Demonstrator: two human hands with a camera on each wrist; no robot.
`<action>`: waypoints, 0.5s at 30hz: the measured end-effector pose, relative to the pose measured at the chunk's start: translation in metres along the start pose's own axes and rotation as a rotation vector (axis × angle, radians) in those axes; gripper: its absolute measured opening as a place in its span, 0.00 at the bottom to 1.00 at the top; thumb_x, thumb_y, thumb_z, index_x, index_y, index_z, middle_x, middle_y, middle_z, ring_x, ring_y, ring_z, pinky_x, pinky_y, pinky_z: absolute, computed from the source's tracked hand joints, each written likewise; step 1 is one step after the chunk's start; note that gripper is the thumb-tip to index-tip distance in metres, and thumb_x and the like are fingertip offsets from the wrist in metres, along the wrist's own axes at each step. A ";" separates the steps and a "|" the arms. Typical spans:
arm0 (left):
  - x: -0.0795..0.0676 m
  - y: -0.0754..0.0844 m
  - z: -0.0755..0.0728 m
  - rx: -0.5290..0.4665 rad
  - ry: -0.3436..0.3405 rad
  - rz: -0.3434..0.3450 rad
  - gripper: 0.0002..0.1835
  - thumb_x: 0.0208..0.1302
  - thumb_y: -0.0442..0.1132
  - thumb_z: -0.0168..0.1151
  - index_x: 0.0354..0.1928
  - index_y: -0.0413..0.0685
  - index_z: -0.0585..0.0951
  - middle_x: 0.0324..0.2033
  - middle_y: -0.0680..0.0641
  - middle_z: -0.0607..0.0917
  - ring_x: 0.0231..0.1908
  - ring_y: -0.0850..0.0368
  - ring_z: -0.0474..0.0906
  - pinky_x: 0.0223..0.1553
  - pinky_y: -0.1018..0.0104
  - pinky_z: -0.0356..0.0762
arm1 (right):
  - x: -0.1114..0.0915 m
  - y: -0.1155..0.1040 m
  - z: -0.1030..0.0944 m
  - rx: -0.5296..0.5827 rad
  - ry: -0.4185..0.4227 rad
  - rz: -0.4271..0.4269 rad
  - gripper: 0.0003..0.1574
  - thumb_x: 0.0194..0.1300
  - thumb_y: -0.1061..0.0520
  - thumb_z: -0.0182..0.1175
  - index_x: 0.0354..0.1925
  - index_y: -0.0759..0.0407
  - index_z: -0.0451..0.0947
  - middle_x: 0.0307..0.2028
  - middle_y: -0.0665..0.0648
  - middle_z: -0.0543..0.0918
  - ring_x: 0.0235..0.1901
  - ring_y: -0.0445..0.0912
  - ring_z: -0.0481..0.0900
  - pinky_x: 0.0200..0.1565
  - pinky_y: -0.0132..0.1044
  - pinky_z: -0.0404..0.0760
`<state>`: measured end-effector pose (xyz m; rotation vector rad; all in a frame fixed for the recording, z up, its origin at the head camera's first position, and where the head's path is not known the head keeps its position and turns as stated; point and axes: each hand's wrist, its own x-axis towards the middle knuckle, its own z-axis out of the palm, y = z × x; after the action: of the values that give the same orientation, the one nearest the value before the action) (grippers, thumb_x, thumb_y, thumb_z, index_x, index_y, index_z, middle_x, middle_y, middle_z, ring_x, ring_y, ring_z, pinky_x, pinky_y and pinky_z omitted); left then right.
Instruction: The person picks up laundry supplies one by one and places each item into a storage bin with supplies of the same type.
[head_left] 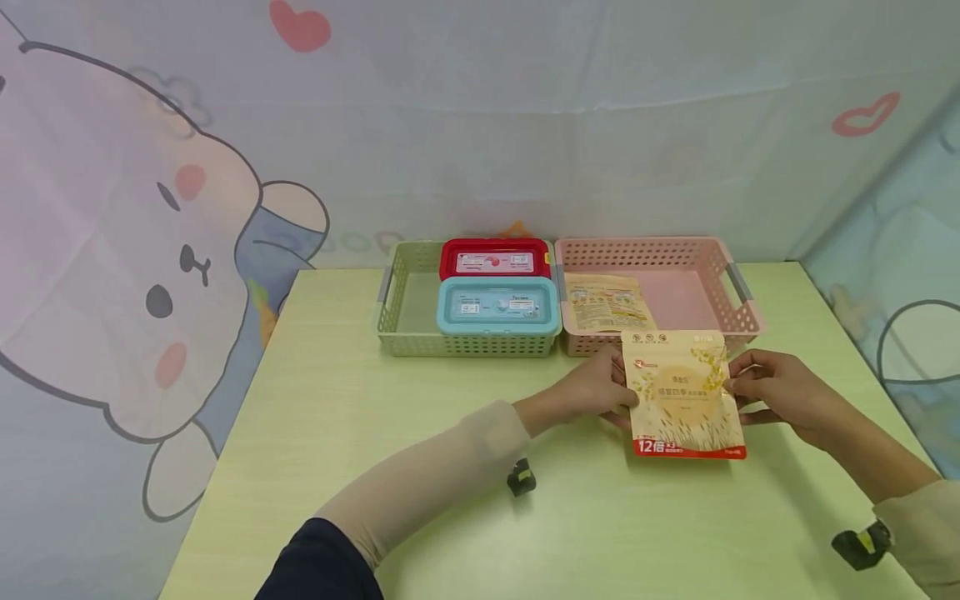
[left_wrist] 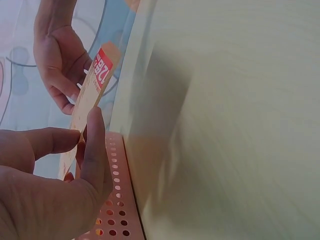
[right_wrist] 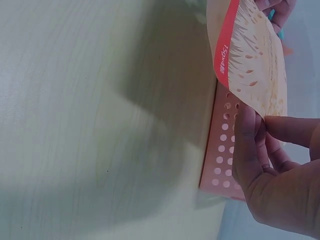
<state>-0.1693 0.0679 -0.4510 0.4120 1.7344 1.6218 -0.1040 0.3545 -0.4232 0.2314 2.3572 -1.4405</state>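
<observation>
A yellow pouch (head_left: 685, 396) with a red bottom band is held up in front of the pink basket (head_left: 637, 250), its printed face toward the head camera. My left hand (head_left: 596, 387) pinches its left edge between thumb and fingers. At the opposite edge, my right hand (head_left: 783, 392) pinches it the same way. Both wrist views show the pouch raised over the table, with its shadow below. A similar yellow pouch (head_left: 607, 302) lies inside the pink basket on the left, its lower part overlapped by the held one.
Left of the pink basket, a green basket (head_left: 465, 346) touches it side by side. In its right part sit a red-lidded box (head_left: 495, 258) and a light blue-lidded box (head_left: 498, 306). Both baskets stand at the back of the pale table (head_left: 360, 467), before a patterned cloth (head_left: 480, 108).
</observation>
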 end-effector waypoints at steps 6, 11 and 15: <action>0.001 0.003 -0.005 -0.022 0.004 -0.002 0.19 0.68 0.19 0.63 0.51 0.40 0.67 0.41 0.40 0.80 0.36 0.46 0.88 0.41 0.48 0.90 | 0.002 0.001 0.000 0.019 0.026 -0.064 0.17 0.83 0.60 0.52 0.60 0.72 0.65 0.43 0.57 0.81 0.40 0.47 0.84 0.42 0.45 0.90; 0.002 0.009 -0.010 -0.030 0.024 0.007 0.21 0.67 0.19 0.64 0.53 0.41 0.67 0.42 0.40 0.77 0.34 0.49 0.85 0.43 0.45 0.89 | 0.004 -0.003 0.001 0.026 0.064 -0.116 0.17 0.83 0.61 0.52 0.61 0.71 0.65 0.42 0.56 0.80 0.38 0.47 0.84 0.40 0.43 0.90; 0.002 0.014 -0.015 -0.043 0.037 0.018 0.23 0.66 0.19 0.65 0.55 0.42 0.67 0.42 0.41 0.77 0.33 0.49 0.84 0.46 0.40 0.88 | 0.005 -0.011 0.001 0.004 0.080 -0.137 0.20 0.83 0.60 0.53 0.63 0.73 0.65 0.43 0.57 0.79 0.39 0.45 0.83 0.41 0.42 0.90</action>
<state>-0.1839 0.0605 -0.4387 0.3799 1.7244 1.6866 -0.1117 0.3488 -0.4164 0.1328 2.4778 -1.5246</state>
